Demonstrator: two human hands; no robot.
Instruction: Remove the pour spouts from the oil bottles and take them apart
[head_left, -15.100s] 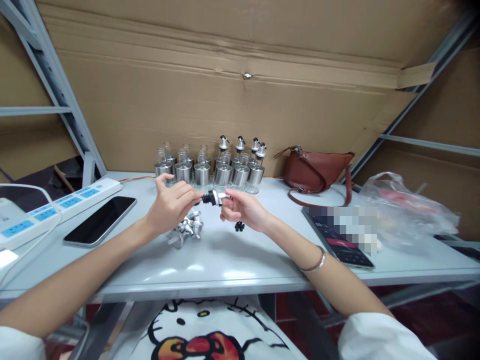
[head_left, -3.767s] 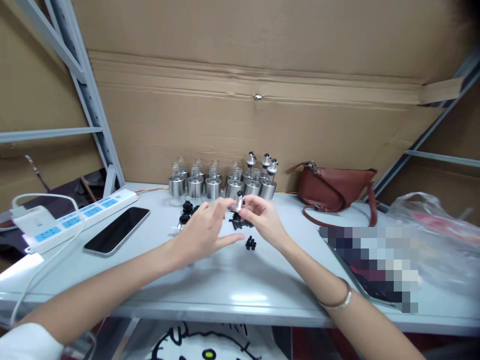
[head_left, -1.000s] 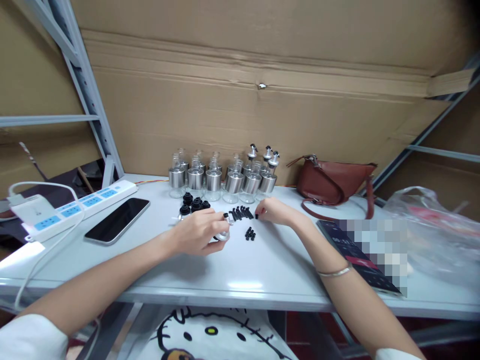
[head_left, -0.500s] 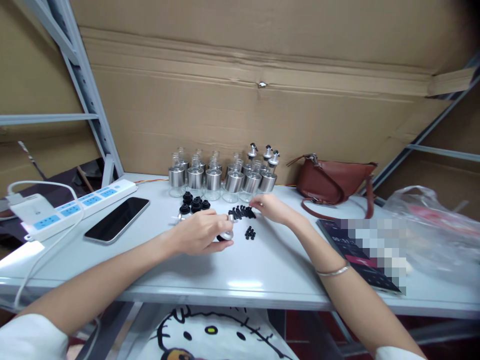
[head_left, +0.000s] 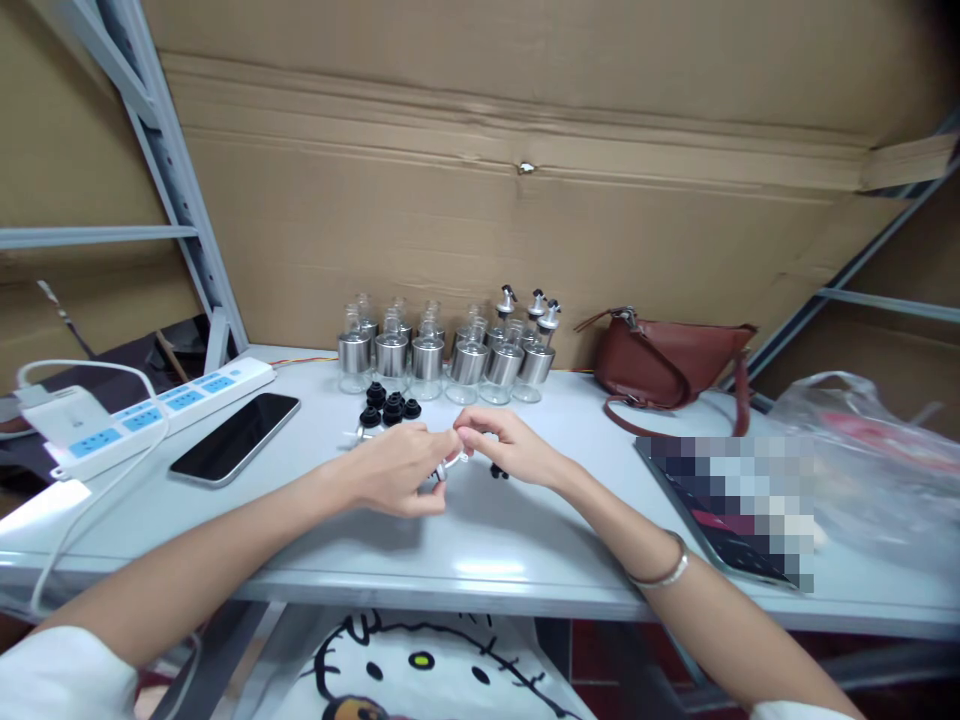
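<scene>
My left hand [head_left: 401, 468] is closed on a silver bottle pourer spout [head_left: 448, 464], mostly hidden by the fingers. At the spout's tip, the fingers of my right hand [head_left: 510, 447] are pinched together; anything between them is too small to make out. Beneath and behind the right hand lie small black pieces [head_left: 499, 471], partly covered by it. Left of the hands sit several black ribbed stoppers [head_left: 391, 408], with metal spout parts [head_left: 366, 434] beside them. Glass bottles with steel bands [head_left: 427, 358] stand in rows at the back, a few topped with pourers [head_left: 550, 315].
A phone [head_left: 236, 440] and a white power strip [head_left: 161, 420] lie on the left. On the right are a brown handbag [head_left: 667, 365], a tablet [head_left: 720, 520] and a clear plastic bag [head_left: 877, 470]. Cardboard [head_left: 525, 230] walls off the table's back.
My right hand has moved left from the row of black strips to the spout in my left hand. The left hand has turned slightly and stays in nearly the same place.
</scene>
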